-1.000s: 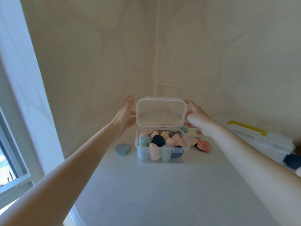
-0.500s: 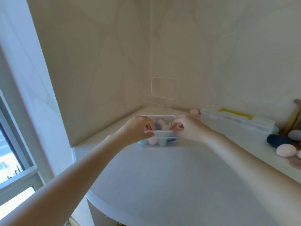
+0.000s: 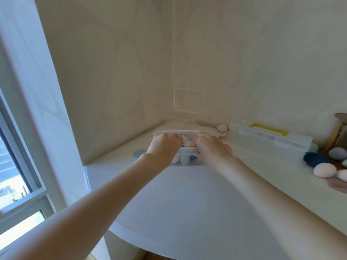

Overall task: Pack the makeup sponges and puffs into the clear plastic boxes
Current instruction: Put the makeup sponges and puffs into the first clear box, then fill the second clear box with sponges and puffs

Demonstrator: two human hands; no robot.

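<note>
A small clear plastic box (image 3: pixel 187 153) filled with pink, teal and dark blue sponges stands near the corner of the white table (image 3: pixel 187 203). Its clear lid (image 3: pixel 176 132) lies down over the box. My left hand (image 3: pixel 165 145) grips the lid's left front edge with curled fingers. My right hand (image 3: pixel 210 147) grips the right front edge the same way. Both hands hide most of the box's front. A grey-blue puff (image 3: pixel 139 153) lies on the table just left of the box.
A long clear box with a yellow handle (image 3: pixel 266 141) sits at the right by the wall. Loose sponges lie beyond it: dark blue (image 3: pixel 316 159), pink (image 3: pixel 324 170), grey (image 3: pixel 337 153). A pink sponge (image 3: pixel 222 127) rests near the corner. A window (image 3: pixel 11 175) is at left.
The upright open lid has been swung down over the box. Both hands moved from the lid's sides to its front edge, and the view tilted up and right.
</note>
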